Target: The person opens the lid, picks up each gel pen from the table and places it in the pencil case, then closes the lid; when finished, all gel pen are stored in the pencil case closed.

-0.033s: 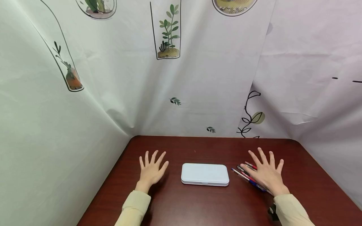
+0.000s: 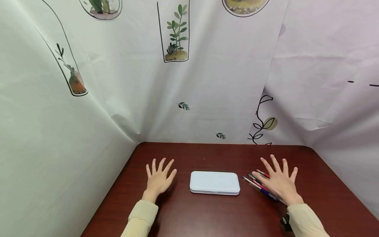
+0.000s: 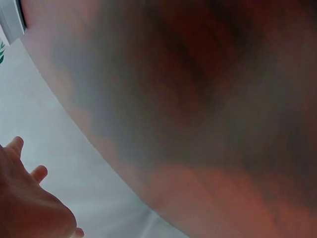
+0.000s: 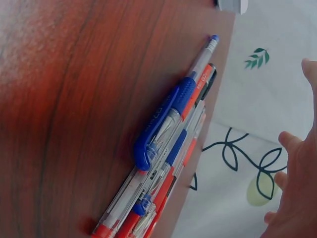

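A closed white flat case (image 2: pixel 214 182) with rounded corners lies on the table between the two hands. My left hand (image 2: pixel 159 181) is to its left, palm down with fingers spread, holding nothing. To the right of the case, several pens (image 2: pixel 260 188) lie in a loose bundle, partly hidden under my right hand (image 2: pixel 281 184). That hand hovers above them with its fingers stretched apart. In the right wrist view the pens (image 4: pixel 166 134) show clear barrels with blue, red and black parts, and the hand (image 4: pixel 299 163) stands apart from them.
The dark red-brown wooden table (image 2: pixel 204 217) reaches back to a white cloth (image 2: pixel 213 85) printed with plants, which also hangs along the left and right sides. A small black object (image 2: pixel 285 223) shows at the right sleeve (image 2: pixel 306 219).
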### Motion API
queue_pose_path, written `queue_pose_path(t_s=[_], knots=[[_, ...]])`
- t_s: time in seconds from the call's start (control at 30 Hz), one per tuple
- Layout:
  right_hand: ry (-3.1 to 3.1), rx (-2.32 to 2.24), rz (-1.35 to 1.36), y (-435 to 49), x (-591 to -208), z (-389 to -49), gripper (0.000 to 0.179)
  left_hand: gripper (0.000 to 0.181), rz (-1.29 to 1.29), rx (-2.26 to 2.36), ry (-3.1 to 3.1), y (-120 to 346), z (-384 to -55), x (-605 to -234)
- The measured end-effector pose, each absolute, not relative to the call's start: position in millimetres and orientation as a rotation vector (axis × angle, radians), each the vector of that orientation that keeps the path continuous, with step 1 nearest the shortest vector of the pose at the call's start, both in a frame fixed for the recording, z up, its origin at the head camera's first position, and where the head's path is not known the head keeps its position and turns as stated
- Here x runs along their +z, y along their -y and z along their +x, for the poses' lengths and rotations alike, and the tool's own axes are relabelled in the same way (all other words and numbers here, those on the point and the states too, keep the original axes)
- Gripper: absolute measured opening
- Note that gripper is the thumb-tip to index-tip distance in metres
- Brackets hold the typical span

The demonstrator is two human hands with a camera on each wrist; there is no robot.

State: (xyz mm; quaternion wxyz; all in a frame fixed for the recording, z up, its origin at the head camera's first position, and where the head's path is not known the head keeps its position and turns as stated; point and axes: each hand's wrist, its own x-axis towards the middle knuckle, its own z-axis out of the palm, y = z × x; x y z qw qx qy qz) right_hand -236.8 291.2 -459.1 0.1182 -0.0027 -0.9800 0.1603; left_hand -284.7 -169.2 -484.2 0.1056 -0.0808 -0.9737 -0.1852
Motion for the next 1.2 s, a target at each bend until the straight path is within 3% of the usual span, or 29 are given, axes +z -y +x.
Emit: queue_pose_path(t_s=[0.17,0.43,0.57,0.83,1.2], knots=[[2.835,0.5,0.028,-291.3,-456.9,-237.0,0.088,0.067,-0.274,-0.594,2.875,168.5,-281.4,-481.1],[2.781,0.669,0.395,-271.8,-447.8,-237.5,0.081,0.119,-0.515,-0.872,2.961,154.6,-280.9,-463.2],[2.807,0.689,0.473,-250.8,-451.6,-238.0,0.081,0.135,-0.594,-0.96,3.014,143.4,-282.8,-457.8],[2.806,0.653,0.586,-211.3,-458.2,-244.9,0.081,0.141,-0.809,-1.004,3.024,122.4,-287.2,-466.1],[2.898,0.72,0.65,-188.8,-469.6,-257.9,0.082,0.132,-0.848,-0.976,3.03,112.9,-290.2,-489.4]])
